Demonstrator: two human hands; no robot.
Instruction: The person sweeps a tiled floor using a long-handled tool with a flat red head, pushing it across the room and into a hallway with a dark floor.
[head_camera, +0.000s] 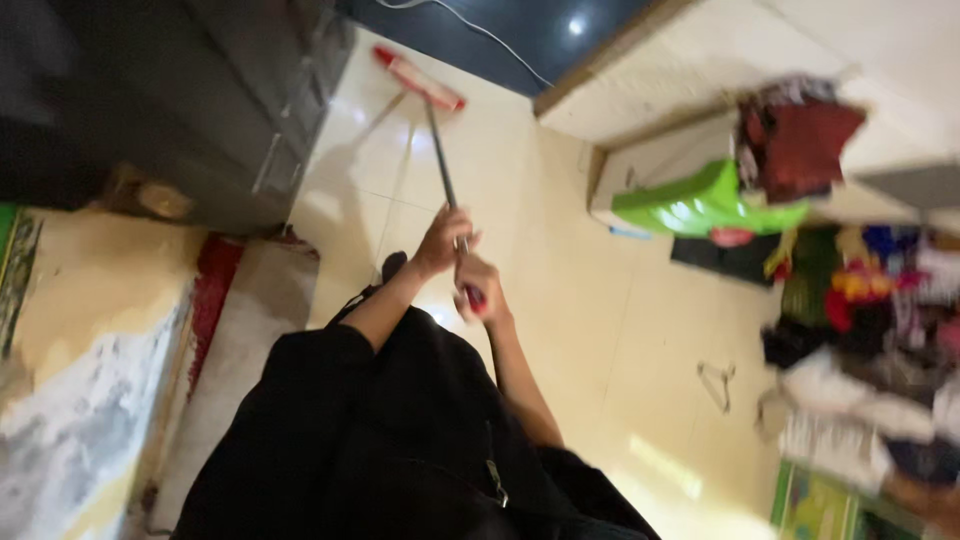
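Note:
Both my hands grip the thin grey handle of a broom (441, 165). My left hand (441, 240) is closed higher up the stick. Just below it, my right hand (482, 288) is closed around the red grip at the handle's end. The broom's red and white head (418, 78) rests on the cream tiled floor (580, 330) far ahead of me, near the edge of a dark blue floor area. My black sleeves and clothing fill the lower middle of the view.
A dark grey metal cabinet (230, 100) stands at the left, with a red mat (212, 285) beside it. A green plastic stool (705, 205) and a pile of colourful clothes (870, 330) crowd the right. A wire hanger (718, 382) lies on the floor.

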